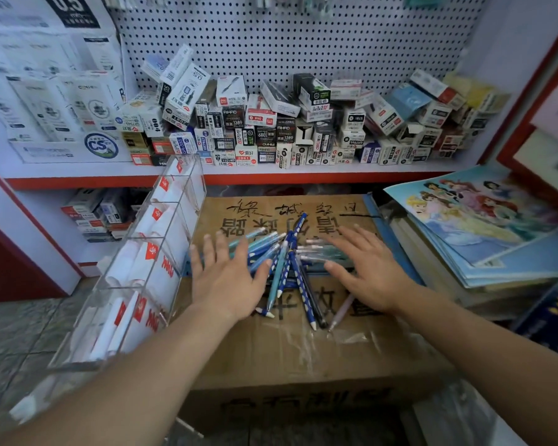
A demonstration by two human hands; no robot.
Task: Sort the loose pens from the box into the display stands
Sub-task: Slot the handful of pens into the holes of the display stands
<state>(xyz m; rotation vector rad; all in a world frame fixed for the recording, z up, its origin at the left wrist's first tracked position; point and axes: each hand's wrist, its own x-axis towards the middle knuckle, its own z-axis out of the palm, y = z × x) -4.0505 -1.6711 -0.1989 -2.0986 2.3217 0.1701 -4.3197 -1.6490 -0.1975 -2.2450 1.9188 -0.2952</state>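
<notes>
A heap of loose pens (287,268), mostly blue and teal with a few dark and pale ones, lies on top of a closed cardboard box (303,355). My left hand (226,278) is spread flat with straight fingers over the heap's left side. Over the right side my right hand (368,268) is spread the same way, fingers pointing left. Neither hand grips a pen. A clear acrylic display stand (142,268) with several compartments and red-and-white labels leans to the left of the box.
A red-edged shelf (303,177) behind carries many small pen boxes (271,130) under a pegboard. A stack of books and a cartoon poster (484,226) lies to the right. Tiled floor (23,336) shows at the left.
</notes>
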